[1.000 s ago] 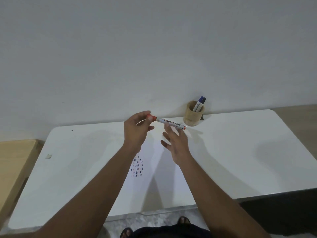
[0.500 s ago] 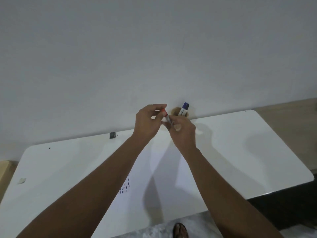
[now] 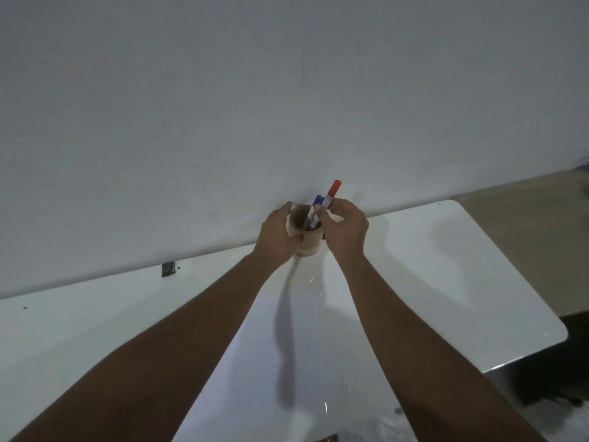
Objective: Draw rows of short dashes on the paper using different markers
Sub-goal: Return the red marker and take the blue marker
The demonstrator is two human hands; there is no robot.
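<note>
A round wooden pen cup (image 3: 308, 244) stands at the back of the white table, against the wall. My left hand (image 3: 278, 232) is wrapped around its left side. My right hand (image 3: 345, 229) pinches a red-capped marker (image 3: 333, 190), cap up and tilted right, just above the cup's right rim. A blue-capped marker (image 3: 314, 210) stands inside the cup. The white paper (image 3: 287, 362) lies on the table between my forearms; its rows of dashes are hidden by my left arm.
The white table (image 3: 446, 266) has a rounded right corner and a front edge at the lower right. A grey wall rises right behind the cup. A small dark clip (image 3: 168, 268) sits at the table's back edge to the left.
The red marker, held level between both hands a second ago, now stands upright in my right hand over the cup. My left hand moved from the marker onto the cup.
</note>
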